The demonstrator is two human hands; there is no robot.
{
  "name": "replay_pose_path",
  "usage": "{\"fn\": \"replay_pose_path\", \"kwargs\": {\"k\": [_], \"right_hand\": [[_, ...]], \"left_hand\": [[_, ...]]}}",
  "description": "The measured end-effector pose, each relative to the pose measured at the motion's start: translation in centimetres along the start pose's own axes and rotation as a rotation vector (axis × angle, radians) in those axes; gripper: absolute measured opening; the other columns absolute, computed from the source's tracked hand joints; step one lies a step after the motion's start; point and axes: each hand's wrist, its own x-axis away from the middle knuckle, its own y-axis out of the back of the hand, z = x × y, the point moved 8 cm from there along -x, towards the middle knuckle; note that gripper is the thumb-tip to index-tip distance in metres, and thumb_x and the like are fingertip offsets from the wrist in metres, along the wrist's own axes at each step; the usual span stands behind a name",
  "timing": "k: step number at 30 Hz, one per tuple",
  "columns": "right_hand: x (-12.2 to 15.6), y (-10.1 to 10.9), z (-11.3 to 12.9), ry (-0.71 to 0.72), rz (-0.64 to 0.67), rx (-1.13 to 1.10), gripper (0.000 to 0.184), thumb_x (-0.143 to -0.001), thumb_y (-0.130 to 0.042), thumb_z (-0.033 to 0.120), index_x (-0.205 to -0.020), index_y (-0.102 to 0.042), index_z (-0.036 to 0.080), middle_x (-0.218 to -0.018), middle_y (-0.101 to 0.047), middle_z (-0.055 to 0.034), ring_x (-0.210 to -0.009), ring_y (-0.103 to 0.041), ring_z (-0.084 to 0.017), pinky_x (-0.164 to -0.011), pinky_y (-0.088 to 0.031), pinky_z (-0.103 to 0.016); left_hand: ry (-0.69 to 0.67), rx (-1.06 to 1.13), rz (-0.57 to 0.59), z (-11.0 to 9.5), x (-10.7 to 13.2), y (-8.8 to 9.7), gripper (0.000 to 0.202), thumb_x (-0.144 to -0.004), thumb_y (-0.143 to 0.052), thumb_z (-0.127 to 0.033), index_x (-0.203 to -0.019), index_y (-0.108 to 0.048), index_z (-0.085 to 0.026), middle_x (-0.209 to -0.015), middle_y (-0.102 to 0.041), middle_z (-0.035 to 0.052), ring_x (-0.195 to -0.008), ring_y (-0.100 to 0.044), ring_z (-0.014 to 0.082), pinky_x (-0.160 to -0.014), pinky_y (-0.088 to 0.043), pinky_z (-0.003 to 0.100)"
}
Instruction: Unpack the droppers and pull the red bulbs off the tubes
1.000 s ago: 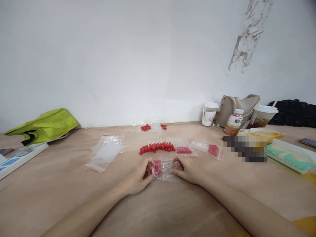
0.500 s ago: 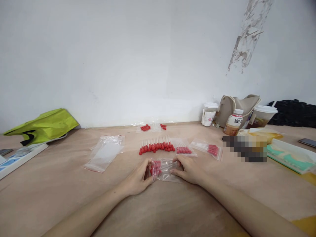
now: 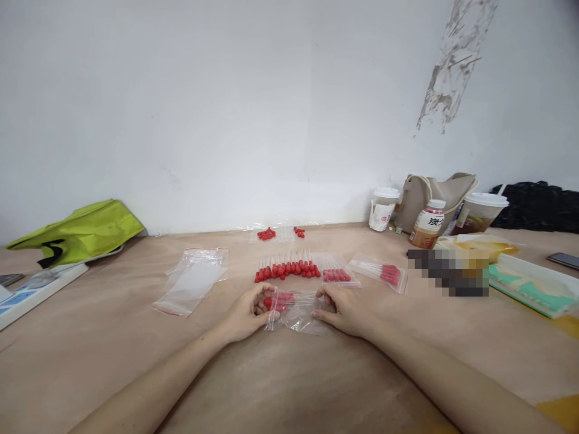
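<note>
A clear zip bag (image 3: 301, 323) lies flat between my hands, with several red-bulbed droppers (image 3: 284, 299) partly in it, their thin clear stems pointing right. My left hand (image 3: 244, 314) curls round the bag's left edge beside the red bulbs, with thumb and fingers on the plastic. At the bag's right end, my right hand (image 3: 344, 311) pinches the film near the stem tips. Just beyond lies a row of loose droppers (image 3: 289, 269), red bulbs facing me. To its right are two filled bags, one straight (image 3: 335, 271) and one slanted (image 3: 382, 272).
Flat zip bags (image 3: 192, 280) lie at the left. Near the wall is a bag with red bulbs (image 3: 266, 233). A yellow-green bag (image 3: 85, 229) and power strip (image 3: 40, 292) stand far left; a paper cup (image 3: 383, 211), bottle (image 3: 427, 226) and handbag (image 3: 414, 196) at right.
My left hand has moved slightly left and away from me, and the bag's left edge has shifted left with it. The red bulbs sit further left. My right hand has barely moved.
</note>
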Motion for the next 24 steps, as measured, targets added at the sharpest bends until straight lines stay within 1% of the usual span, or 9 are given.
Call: {"fn": "replay_pose_path", "kwargs": {"k": [4, 9, 12, 14, 15, 17, 19, 21, 24], "right_hand": [[-0.1, -0.1, 0.0, 0.009, -0.005, -0.005, 0.031, -0.073, -0.057, 0.044, -0.091, -0.051, 0.019, -0.077, -0.056, -0.0006, -0.067, -0.05, -0.013, -0.059, -0.034, -0.023], [0.0, -0.1, 0.0, 0.002, 0.004, -0.012, 0.032, -0.073, -0.057, 0.044, -0.092, -0.051, 0.02, -0.077, -0.056, -0.0009, -0.068, -0.05, -0.013, -0.059, -0.035, -0.024], [0.0, -0.1, 0.0, 0.008, 0.008, -0.015, 0.031, -0.073, -0.056, 0.044, -0.092, -0.051, 0.02, -0.077, -0.056, -0.0007, -0.067, -0.05, -0.013, -0.059, -0.035, -0.023], [0.0, -0.1, 0.0, 0.009, 0.005, -0.013, 0.031, -0.073, -0.056, 0.044, -0.092, -0.051, 0.02, -0.077, -0.056, -0.0006, -0.067, -0.05, -0.013, -0.059, -0.035, -0.023], [0.0, -0.1, 0.0, 0.009, 0.003, -0.011, 0.032, -0.073, -0.056, 0.044, -0.092, -0.051, 0.02, -0.077, -0.056, -0.0006, -0.067, -0.05, -0.013, -0.059, -0.035, -0.023], [-0.1, -0.1, 0.0, 0.01, -0.003, -0.006, 0.032, -0.073, -0.057, 0.044, -0.092, -0.051, 0.02, -0.078, -0.056, -0.0007, -0.067, -0.05, -0.013, -0.059, -0.035, -0.023], [-0.1, -0.2, -0.1, 0.01, -0.002, -0.004, 0.032, -0.073, -0.057, 0.044, -0.092, -0.051, 0.02, -0.078, -0.057, -0.0007, -0.067, -0.05, -0.013, -0.059, -0.035, -0.023], [-0.1, -0.2, -0.1, 0.008, 0.004, -0.006, 0.031, -0.073, -0.057, 0.044, -0.092, -0.051, 0.02, -0.077, -0.057, -0.0006, -0.067, -0.05, -0.013, -0.059, -0.034, -0.024], [-0.1, -0.2, -0.2, 0.0, 0.013, -0.015, 0.031, -0.073, -0.057, 0.044, -0.092, -0.051, 0.02, -0.075, -0.057, -0.0004, -0.066, -0.05, -0.013, -0.058, -0.034, -0.024]], "left_hand": [[0.01, -0.012, -0.044, 0.4, -0.3, -0.3, 0.038, -0.07, -0.062, -0.035, -0.1, -0.05, -0.016, -0.084, -0.057, 0.0026, -0.061, -0.049, 0.0096, -0.054, -0.04, 0.022], [-0.01, -0.024, -0.09, 0.0, -0.3, -0.1, 0.03, -0.071, -0.062, -0.035, -0.092, -0.05, -0.016, -0.081, -0.057, 0.0009, -0.061, -0.05, 0.0098, -0.053, -0.039, 0.021], [-0.001, -0.068, -0.087, -0.3, 0.0, -0.2, 0.026, -0.073, -0.058, -0.034, -0.091, -0.047, -0.018, -0.072, -0.054, -0.0024, -0.054, -0.047, 0.0084, -0.049, -0.037, 0.02], [-0.006, -0.113, -0.08, -0.6, 0.1, -0.3, 0.025, -0.075, -0.056, -0.033, -0.093, -0.046, -0.019, -0.071, -0.054, -0.0028, -0.052, -0.046, 0.0081, -0.049, -0.036, 0.02], [-0.019, -0.127, -0.076, -0.7, 0.2, -0.3, 0.024, -0.076, -0.055, -0.032, -0.094, -0.046, -0.019, -0.075, -0.056, -0.0016, -0.055, -0.048, 0.0088, -0.05, -0.037, 0.02], [-0.052, -0.143, -0.079, -1.1, 0.3, -0.3, 0.024, -0.077, -0.054, -0.029, -0.098, -0.047, -0.02, -0.088, -0.058, 0.0016, -0.067, -0.053, 0.0117, -0.056, -0.041, 0.022], [-0.067, -0.152, -0.079, -1.2, 0.3, -0.3, 0.027, -0.078, -0.053, -0.027, -0.103, -0.047, -0.021, -0.096, -0.058, 0.0028, -0.077, -0.055, 0.0142, -0.063, -0.042, 0.024], [-0.066, -0.149, -0.075, -1.2, 0.1, -0.2, 0.027, -0.079, -0.051, -0.025, -0.105, -0.047, -0.021, -0.097, -0.058, 0.0027, -0.08, -0.056, 0.015, -0.066, -0.043, 0.025], [-0.069, -0.115, -0.056, -1.3, 0.0, 0.3, 0.021, -0.08, -0.049, -0.025, -0.1, -0.048, -0.02, -0.098, -0.058, 0.003, -0.084, -0.055, 0.0157, -0.07, -0.043, 0.025]]}}
